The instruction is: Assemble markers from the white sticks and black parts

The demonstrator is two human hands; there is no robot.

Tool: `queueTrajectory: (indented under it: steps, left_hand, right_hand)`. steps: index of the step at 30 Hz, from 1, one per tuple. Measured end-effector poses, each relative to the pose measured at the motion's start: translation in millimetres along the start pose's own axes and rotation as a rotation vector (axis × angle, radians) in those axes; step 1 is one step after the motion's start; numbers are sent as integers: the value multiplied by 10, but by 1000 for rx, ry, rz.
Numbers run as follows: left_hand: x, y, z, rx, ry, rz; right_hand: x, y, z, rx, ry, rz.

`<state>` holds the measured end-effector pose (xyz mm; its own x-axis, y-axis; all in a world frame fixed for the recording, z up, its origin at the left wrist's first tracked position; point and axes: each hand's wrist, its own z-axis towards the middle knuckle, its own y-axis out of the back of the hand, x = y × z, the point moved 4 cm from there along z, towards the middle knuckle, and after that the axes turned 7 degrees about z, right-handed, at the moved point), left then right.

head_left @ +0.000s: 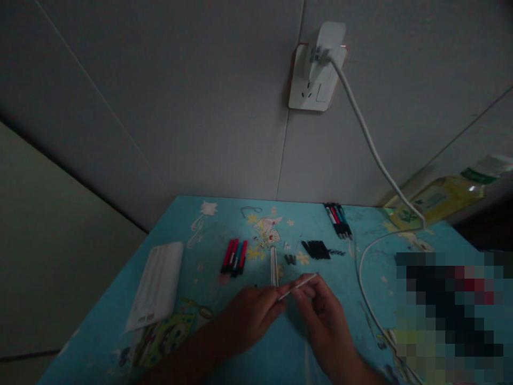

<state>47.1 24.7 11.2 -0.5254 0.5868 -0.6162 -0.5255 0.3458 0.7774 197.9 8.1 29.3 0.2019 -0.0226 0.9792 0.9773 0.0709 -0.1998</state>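
A thin, pale stick that looks like a pen refill [306,280] is pinched between my two hands, slanting up to the right. My left hand [256,313] has its fingers closed on the lower left end. Thumb and fingers of my right hand [323,313] close around its upper right part. Just beyond the hands, several similar white refills [273,264] lie side by side. Red and teal pen barrels [234,258] with black ends sit to their left. On the right are small black pieces [290,259] and a row of black tubes [317,249].
Several pens [339,220] lie at the back right, near a white cable [371,139] running from the wall charger [326,45]. A bottle of yellow liquid [441,198] leans at the far right. A white box [156,283] is on the left of the blue tabletop [120,299].
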Motion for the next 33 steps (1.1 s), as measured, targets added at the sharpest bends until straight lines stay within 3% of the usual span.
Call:
queueTrajectory:
  steps: [6, 12, 19, 26, 33]
  left_hand:
    - [27, 17, 3, -49, 83, 5]
    - [70, 30, 3, -60, 79, 80]
    - [80, 31, 9, -30, 26, 221]
    - [64, 31, -22, -21, 36, 189]
    - [58, 12, -3, 8, 101, 99]
  right_hand:
    - [49, 13, 43, 68, 72, -252]
    - [67, 147, 98, -10, 27, -296]
    - [47, 82, 104, 109, -36, -295]
    - [38, 88, 103, 150, -66, -169]
    - [42, 98, 151, 162, 13, -280]
